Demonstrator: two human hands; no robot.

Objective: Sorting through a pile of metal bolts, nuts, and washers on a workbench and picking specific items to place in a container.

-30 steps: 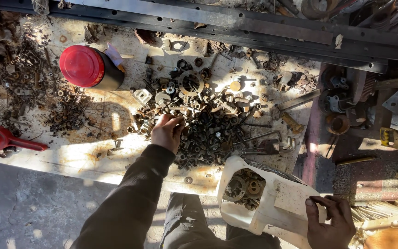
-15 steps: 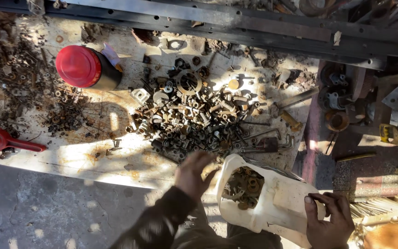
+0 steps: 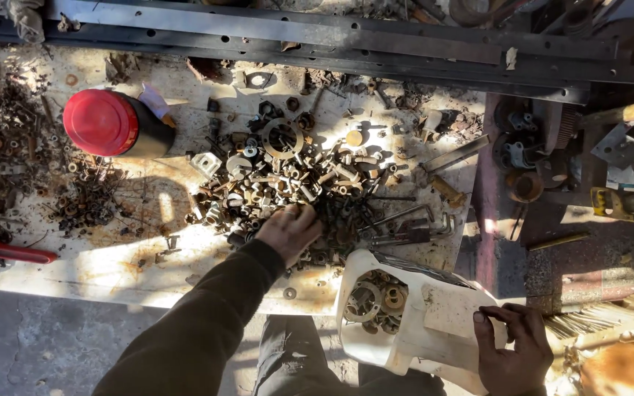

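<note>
On workbench (image 3: 133, 257), left hand (image 3: 288, 231) palm-down on heap of rusty nuts and bolts (image 3: 295, 183); fingertips buried in hardware, grasp impossible to tell. Right hand (image 3: 511, 352) pinches rim of cut-open white plastic jug (image 3: 434, 323), partly cut off at bottom edge. Jug holds rusty washers and rings (image 3: 376, 301). Red-lidded dark jar (image 3: 115, 123) on its side, contents hidden. Half second ago left hand hovered beside jug mouth; now back on heap.
</note>
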